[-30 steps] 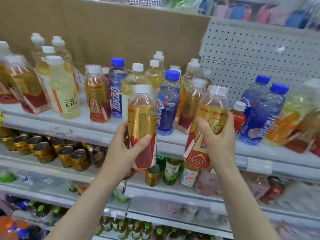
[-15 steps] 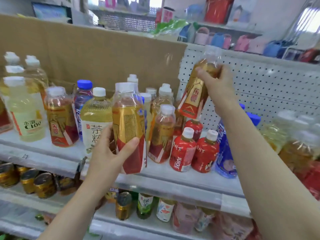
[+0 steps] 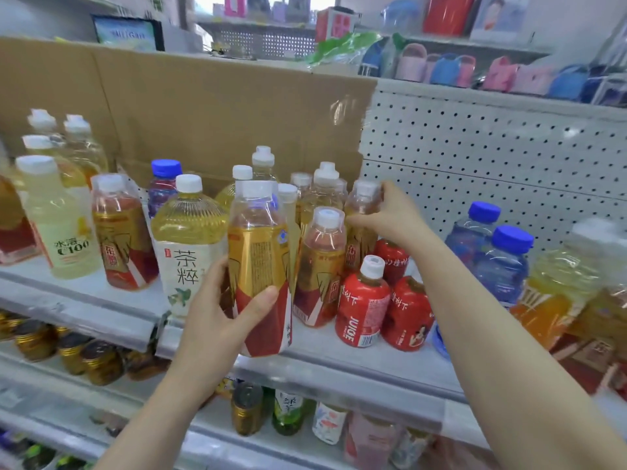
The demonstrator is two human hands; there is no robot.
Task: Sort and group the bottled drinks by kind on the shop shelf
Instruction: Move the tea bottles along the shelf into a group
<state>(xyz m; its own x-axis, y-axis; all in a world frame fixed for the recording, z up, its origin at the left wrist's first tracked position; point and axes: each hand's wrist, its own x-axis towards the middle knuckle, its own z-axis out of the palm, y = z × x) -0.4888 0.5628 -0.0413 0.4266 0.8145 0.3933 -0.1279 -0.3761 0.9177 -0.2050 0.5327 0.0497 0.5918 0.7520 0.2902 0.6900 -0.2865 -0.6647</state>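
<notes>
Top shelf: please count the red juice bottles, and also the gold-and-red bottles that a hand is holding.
Red juice bottles: 3
Gold-and-red bottles held: 2 (left hand 1, right hand 1)
Total: 5

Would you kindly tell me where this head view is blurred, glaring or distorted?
Head view: the wide lens bows the shelf edge; the orange bottle at the right margin is smeared; glare streaks the cardboard; the tea bottle label reads sharply.
</notes>
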